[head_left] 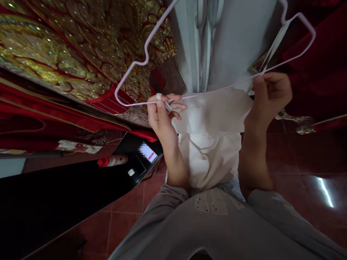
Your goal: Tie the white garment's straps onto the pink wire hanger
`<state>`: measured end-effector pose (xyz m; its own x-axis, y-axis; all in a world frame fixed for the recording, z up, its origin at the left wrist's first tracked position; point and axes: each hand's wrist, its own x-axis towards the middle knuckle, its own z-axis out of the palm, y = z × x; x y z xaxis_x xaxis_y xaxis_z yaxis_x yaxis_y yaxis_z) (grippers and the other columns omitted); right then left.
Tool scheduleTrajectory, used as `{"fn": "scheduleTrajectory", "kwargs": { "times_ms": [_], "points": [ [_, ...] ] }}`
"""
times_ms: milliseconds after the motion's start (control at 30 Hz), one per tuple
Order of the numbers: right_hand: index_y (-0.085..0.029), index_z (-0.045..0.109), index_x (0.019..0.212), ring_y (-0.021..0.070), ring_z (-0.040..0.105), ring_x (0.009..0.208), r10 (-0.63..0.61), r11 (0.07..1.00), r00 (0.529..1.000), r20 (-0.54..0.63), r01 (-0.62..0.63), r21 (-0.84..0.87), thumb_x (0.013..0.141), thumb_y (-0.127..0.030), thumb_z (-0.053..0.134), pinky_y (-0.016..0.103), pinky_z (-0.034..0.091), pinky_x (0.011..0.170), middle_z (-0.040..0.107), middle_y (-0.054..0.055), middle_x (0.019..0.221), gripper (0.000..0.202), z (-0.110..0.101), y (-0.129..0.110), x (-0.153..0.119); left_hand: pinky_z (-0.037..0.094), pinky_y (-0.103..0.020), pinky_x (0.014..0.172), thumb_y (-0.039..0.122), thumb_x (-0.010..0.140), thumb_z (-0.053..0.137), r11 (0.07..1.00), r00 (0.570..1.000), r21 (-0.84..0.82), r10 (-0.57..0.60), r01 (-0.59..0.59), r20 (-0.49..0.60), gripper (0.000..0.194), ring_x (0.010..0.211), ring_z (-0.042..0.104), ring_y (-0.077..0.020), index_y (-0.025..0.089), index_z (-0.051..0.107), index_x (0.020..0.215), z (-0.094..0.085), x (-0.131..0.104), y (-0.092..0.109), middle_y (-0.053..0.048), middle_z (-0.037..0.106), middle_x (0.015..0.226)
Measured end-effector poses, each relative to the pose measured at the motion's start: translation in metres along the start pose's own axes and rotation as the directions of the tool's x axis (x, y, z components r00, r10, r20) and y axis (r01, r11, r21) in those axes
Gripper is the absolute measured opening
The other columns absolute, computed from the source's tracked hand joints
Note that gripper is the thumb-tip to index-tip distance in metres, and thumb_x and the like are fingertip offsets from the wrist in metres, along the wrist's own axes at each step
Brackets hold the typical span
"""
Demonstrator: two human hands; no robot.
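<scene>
Centrally, a thin, pale-pink hanger [217, 90] with notched shoulders spans the view above white fabric [214, 112]. The left hand [162, 116] holds its bar and a narrow white strap [158, 96]; the right hand [274, 94] pinches the bar's other end. A red-capped bottle [112, 160], contents hidden, is on the black desk [89, 195].

Bottle [112, 160], phone [148, 152] on table [67, 195], left of hanger [217, 89].
</scene>
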<state>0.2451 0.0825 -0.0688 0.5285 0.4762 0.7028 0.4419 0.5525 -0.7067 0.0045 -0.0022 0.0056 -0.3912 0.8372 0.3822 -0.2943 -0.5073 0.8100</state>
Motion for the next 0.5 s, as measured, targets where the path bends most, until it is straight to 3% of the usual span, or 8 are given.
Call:
{"fn": "scheduleTrajectory", "kwargs": {
  "times_ms": [133,267,400,500],
  "points": [
    [-0.028,0.059,0.089,0.0175,0.040,0.062,0.040,0.999,0.999,0.000,-0.040,0.027,0.083,-0.076,0.073,0.039,0.038,0.061,0.056,0.005,0.075,0.051,-0.001,-0.011,0.003,0.042,-0.022,0.048,0.038,0.108,0.062,0.999,1.000,0.050,-0.021,0.022,-0.016,0.021,0.064,0.070,-0.0128,0.022,0.055,0.096,-0.001,0.001,0.001,-0.003,0.074,0.092],
    [-0.030,0.052,0.070,0.0173,0.037,0.058,0.100,0.995,0.994,0.048,-0.099,-0.021,0.079,-0.081,0.073,0.039,0.036,0.061,0.046,0.001,0.062,0.056,-0.008,-0.031,0.007,0.042,-0.022,0.048,0.041,0.107,0.064,0.999,1.000,0.032,-0.013,0.013,-0.006,0.022,0.060,0.067,-0.0122,0.024,0.057,0.095,-0.002,0.002,0.000,-0.002,0.074,0.092],
    [-0.028,0.047,0.061,0.0159,0.037,0.055,0.028,0.998,0.993,0.116,-0.022,-0.051,0.087,-0.077,0.068,0.038,0.035,0.061,0.040,-0.001,0.055,0.060,-0.016,-0.065,0.010,0.042,-0.024,0.048,0.040,0.108,0.063,0.999,1.000,0.040,-0.005,0.005,0.006,0.020,0.057,0.064,-0.0122,0.024,0.057,0.096,-0.003,0.003,-0.003,-0.002,0.076,0.093],
    [-0.027,0.053,0.062,0.0165,0.046,0.056,-0.027,1.000,0.988,0.153,0.028,-0.002,0.088,-0.075,0.070,0.038,0.040,0.060,0.048,0.001,0.057,0.057,-0.009,-0.086,0.014,0.041,-0.024,0.048,0.034,0.110,0.057,1.000,1.000,0.024,-0.011,0.011,0.017,0.016,0.055,0.063,-0.0118,0.024,0.058,0.097,-0.004,0.003,-0.005,-0.002,0.076,0.094]
  ]
}}
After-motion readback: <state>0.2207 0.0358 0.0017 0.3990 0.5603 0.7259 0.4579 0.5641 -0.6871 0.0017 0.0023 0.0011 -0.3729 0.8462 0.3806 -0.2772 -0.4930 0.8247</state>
